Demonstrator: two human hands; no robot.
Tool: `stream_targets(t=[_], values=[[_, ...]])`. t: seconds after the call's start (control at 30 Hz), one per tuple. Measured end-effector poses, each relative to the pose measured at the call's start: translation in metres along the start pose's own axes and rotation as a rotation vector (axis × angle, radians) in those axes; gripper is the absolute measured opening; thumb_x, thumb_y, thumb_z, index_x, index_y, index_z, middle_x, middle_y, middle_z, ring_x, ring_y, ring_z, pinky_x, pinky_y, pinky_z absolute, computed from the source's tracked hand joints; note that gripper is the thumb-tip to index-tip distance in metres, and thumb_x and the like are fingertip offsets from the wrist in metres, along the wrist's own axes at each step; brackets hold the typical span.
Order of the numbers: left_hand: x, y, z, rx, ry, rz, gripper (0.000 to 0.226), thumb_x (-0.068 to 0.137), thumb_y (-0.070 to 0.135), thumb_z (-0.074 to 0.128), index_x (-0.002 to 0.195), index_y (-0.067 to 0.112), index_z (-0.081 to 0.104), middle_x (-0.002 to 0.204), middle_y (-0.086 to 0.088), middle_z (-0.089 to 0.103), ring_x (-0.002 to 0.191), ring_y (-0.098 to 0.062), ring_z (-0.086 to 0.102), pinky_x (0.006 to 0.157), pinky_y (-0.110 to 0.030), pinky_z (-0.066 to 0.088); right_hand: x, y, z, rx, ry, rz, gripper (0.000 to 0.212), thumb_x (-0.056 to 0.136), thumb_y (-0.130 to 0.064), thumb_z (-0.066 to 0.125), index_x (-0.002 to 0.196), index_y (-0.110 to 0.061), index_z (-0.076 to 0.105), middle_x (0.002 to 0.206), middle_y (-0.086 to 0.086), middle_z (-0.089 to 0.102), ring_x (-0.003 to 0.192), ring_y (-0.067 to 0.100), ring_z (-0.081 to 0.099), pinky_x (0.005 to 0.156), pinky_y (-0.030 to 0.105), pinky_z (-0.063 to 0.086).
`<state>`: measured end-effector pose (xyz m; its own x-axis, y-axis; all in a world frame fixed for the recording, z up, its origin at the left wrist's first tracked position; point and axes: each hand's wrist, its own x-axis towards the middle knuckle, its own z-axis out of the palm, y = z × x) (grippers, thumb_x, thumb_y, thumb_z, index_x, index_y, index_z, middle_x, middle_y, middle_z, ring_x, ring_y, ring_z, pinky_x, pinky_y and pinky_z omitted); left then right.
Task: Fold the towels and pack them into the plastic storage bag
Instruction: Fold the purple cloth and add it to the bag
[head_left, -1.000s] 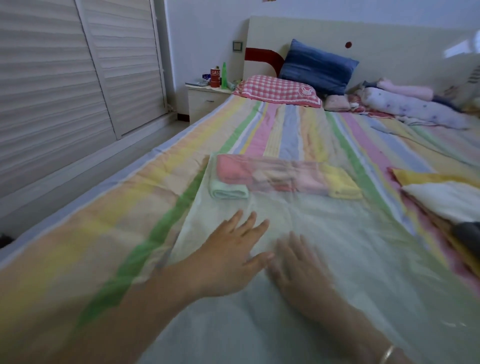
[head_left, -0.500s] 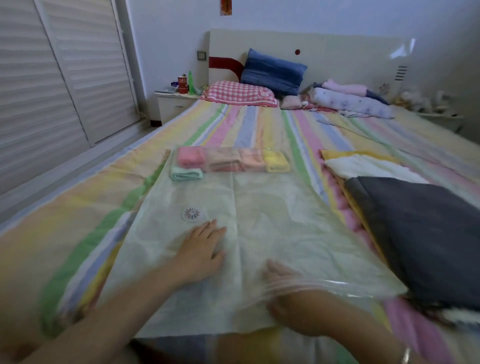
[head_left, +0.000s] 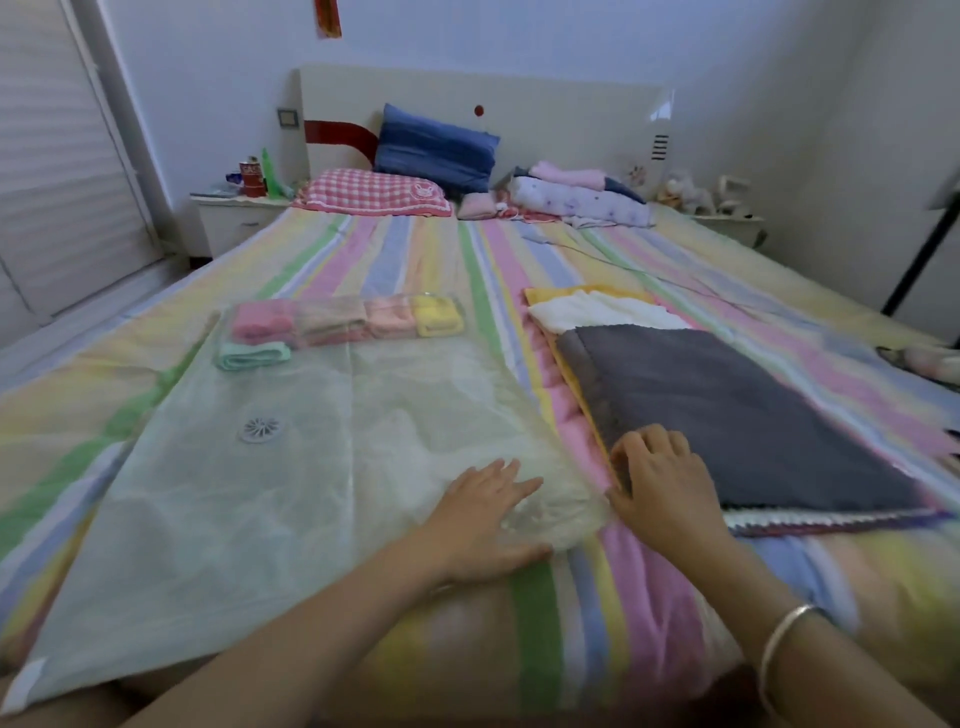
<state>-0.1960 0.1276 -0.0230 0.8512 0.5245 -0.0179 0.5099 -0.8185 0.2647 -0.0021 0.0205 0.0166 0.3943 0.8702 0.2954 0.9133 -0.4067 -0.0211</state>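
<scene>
The left hand (head_left: 483, 519) lay flat, holding nothing, pinning the bag (head_left: 291, 483) by its corner, likely to steady it. The right hand (head_left: 662, 480) curled on the grey towel (head_left: 727, 410) beside it, grip unclear. Folded towels (head_left: 343, 322) lined the bag's far end.

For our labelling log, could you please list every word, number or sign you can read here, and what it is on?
Red can on the nightstand: white label with lettering, too blurred to read.
Red paper on the wall: too blurred to read.
Nothing else shows legible text.
</scene>
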Motion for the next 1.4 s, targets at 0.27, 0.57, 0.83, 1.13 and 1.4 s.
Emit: stream_targets(t=[0.27, 0.57, 0.83, 1.13, 1.4], values=[[0.006, 0.0, 0.036, 0.24, -0.083, 0.019, 0.08, 0.088, 0.074, 0.016, 0.153, 0.033, -0.008, 0.162, -0.004, -0.013, 0.148, -0.018, -0.016, 0.12, -0.041, -0.009, -0.002, 0.037, 0.007, -0.052, -0.018, 0.125, 0.022, 0.091, -0.036, 0.052, 0.108, -0.021, 0.054, 0.104, 0.001, 0.065, 0.096, 0.025, 0.06, 0.068, 0.032, 0.042], [0.02, 0.013, 0.005, -0.22, 0.124, -0.034, 0.072, 0.085, 0.065, 0.041, 0.145, 0.026, 0.037, 0.147, 0.0, 0.043, 0.135, -0.019, 0.04, 0.11, -0.03, 0.031, 0.012, 0.004, -0.018, 0.063, 0.409, 0.07, 0.011, 0.09, -0.022, 0.062, 0.082, -0.015, 0.062, 0.054, 0.006, 0.06, 0.046, 0.031, 0.056, 0.046, 0.026, 0.026], [0.032, 0.011, -0.055, -0.546, 0.362, 0.216, 0.041, 0.081, 0.009, 0.072, 0.12, 0.018, 0.062, 0.122, 0.013, 0.059, 0.11, 0.002, 0.053, 0.095, -0.024, 0.048, 0.001, -0.072, -0.015, 0.153, 0.521, -0.171, 0.008, 0.084, -0.03, 0.062, 0.078, -0.025, 0.064, 0.057, -0.006, 0.06, 0.044, 0.017, 0.056, 0.039, 0.025, 0.027], [0.025, -0.014, -0.037, -0.829, 0.291, -0.023, 0.009, 0.085, 0.015, 0.072, 0.09, 0.01, 0.076, 0.099, 0.006, 0.075, 0.098, -0.004, 0.067, 0.088, -0.021, 0.052, -0.023, -0.024, 0.029, 0.084, 0.347, -0.038, 0.037, 0.061, -0.016, 0.074, 0.094, -0.018, 0.057, 0.086, 0.001, 0.056, 0.075, 0.026, 0.055, 0.058, 0.037, 0.044], [0.037, -0.012, -0.053, -1.385, 0.51, -0.291, 0.018, 0.097, -0.001, 0.048, 0.095, 0.002, 0.065, 0.106, -0.01, 0.071, 0.104, -0.026, 0.066, 0.083, -0.038, 0.059, -0.032, 0.033, 0.018, 0.217, 0.363, 0.296, 0.052, 0.055, 0.005, 0.071, 0.103, -0.012, 0.064, 0.094, 0.01, 0.067, 0.089, 0.033, 0.061, 0.073, 0.04, 0.047]])
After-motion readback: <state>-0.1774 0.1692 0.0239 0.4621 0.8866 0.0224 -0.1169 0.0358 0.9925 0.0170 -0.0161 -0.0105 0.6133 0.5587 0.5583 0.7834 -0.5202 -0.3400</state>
